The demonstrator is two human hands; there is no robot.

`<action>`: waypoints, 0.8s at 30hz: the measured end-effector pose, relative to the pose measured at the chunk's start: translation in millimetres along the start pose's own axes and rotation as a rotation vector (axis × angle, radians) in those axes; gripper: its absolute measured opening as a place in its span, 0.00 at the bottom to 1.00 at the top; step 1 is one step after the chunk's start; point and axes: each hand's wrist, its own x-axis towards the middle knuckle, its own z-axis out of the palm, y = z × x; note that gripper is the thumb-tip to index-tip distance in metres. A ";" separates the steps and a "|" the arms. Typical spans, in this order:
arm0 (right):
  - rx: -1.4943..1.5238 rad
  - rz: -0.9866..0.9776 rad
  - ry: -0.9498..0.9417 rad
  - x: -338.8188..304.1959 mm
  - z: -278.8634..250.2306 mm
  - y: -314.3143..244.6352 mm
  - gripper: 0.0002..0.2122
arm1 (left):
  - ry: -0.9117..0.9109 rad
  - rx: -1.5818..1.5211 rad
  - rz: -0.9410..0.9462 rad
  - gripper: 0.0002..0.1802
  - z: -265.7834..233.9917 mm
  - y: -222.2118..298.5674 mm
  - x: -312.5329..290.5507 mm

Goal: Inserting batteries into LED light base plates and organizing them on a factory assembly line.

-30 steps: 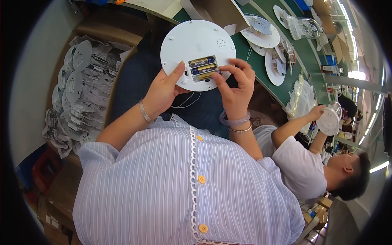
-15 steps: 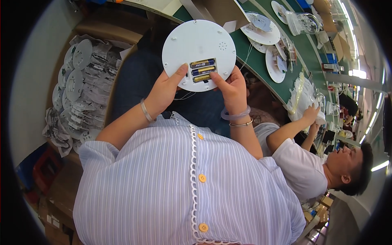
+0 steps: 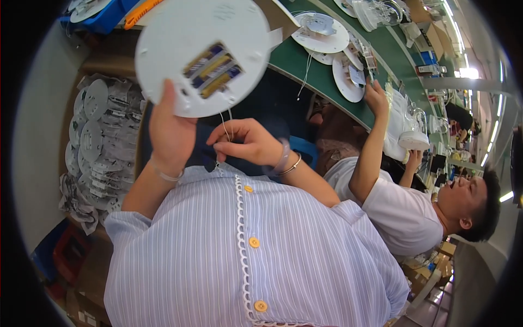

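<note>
Carefully | left hand [image 3: 171,133]: grip clasps the edge of white round battery base [image 3: 182,46] | right hand [image 3: 249,143]: grip apparently pinching thin white wires [image 3: 224,123] | support base, avoid tugging wires

A round white disc [image 3: 196,41], slightly blurred, was held up tilted in the left hand [image 3: 171,131], whose thumb lay over its lower left edge. Its flat face showed small raised nubs near the rim and a patch of perforations toward the top. An open rectangular compartment, set askew in the lower half, held three batteries [image 3: 212,70] side by side, blue and gold. Thin white wires [image 3: 223,120] hung from beneath the disc to the right hand's [image 3: 245,143] bent fingers.
</note>
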 end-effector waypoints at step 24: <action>-0.356 -0.364 -0.014 15.8 8.3 -29.5 0.24 | -0.095 -0.056 0.047 0.25 -0.7 22.6 -12.4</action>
